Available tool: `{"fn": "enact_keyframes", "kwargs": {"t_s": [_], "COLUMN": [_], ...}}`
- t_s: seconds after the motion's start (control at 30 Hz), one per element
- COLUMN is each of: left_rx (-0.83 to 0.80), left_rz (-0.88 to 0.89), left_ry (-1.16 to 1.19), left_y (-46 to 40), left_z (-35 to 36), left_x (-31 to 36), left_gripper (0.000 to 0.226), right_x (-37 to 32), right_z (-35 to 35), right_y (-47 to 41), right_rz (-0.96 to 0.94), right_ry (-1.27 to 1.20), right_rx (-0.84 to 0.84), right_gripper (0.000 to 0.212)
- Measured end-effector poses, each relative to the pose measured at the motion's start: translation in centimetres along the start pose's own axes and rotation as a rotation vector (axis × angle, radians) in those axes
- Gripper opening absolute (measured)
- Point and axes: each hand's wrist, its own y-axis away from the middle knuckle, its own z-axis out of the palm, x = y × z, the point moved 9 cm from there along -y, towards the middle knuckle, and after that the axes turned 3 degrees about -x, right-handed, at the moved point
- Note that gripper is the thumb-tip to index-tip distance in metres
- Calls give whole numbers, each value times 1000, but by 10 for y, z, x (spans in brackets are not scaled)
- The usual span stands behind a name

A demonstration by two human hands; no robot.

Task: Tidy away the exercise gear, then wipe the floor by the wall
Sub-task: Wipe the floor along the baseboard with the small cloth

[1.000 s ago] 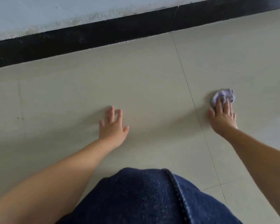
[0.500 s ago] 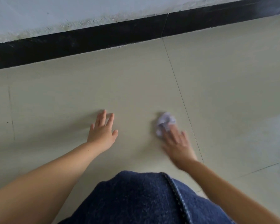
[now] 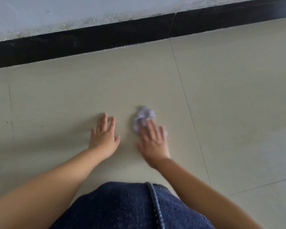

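Floor by the wall: pale tiles with thin lines between them, one long line running from the black strip down past the right side of the right hand

Small crumpled cloth, light purple and white, lying on the floor well short of the wall, on the same tile as both hands

Right hand flat on top of the near part of the cloth, fingers straight and spread, pressing it down, not curled round it. Looks a bit blurry. Far part of the cloth poking out past the fingertips, a little bit also showing by the small finger

Left hand flat on the bare tile just beside the right hand, to its left. Fingers straight and a little apart, thumb out to the side, holding nothing. Not touching the cloth

Both arms bare, reaching forward from the bottom corners

Blue jeans knee at the bottom in the middle, between the two arms, with a thick seam running down it

Black strip along the bottom of the wall, far from the hands. White wall above it, rough and grubby along its lower edge

Tiny dark specks on the tiles at the left
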Motion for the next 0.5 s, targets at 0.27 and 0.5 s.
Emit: {"fn": "enact_keyframes", "kwargs": {"t_s": [0.27, 0.5], "left_rx": [8, -6], "left_rz": [73, 0], "left_ry": [-4, -29], "left_y": [-1, 1], "left_z": [0, 8], "left_x": [-6, 0], "left_gripper": [73, 77], "right_x": [118, 263], "right_z": [-23, -77], "right_y": [-46, -26], "right_rz": [-129, 897], "right_ry": [110, -262], "right_rx": [-59, 65], "right_gripper": [54, 58]}}
